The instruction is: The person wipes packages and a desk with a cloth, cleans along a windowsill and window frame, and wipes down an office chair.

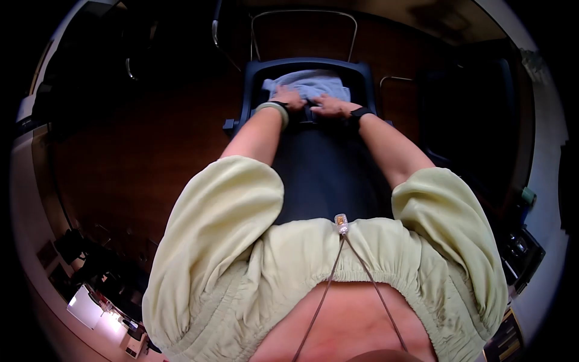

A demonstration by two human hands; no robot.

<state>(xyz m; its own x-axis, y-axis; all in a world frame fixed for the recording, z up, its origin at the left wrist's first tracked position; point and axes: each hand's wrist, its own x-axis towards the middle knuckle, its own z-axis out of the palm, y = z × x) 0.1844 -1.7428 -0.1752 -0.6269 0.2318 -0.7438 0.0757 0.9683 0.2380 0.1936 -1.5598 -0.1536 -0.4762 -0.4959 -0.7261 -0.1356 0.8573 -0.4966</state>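
A light blue-grey cloth [310, 78] lies bunched on a dark blue, raised-edged surface [307, 62] in front of me. My left hand [289, 96] rests at the cloth's near left part, its fingers curled toward the middle. Close by on the right, my right hand [329, 106] reaches inward, fingers bent at the cloth's near edge. A small dark thing shows between the two hands; what it is cannot be made out. Whether the fingers pinch the cloth is too small and blurred to tell.
Metal chair frames [304, 11] stand beyond the blue surface on a brown floor [139, 157]. A dark chair [470, 108] is at the right. At the lower left, a bright screen-like panel [85, 306] shows among dark objects.
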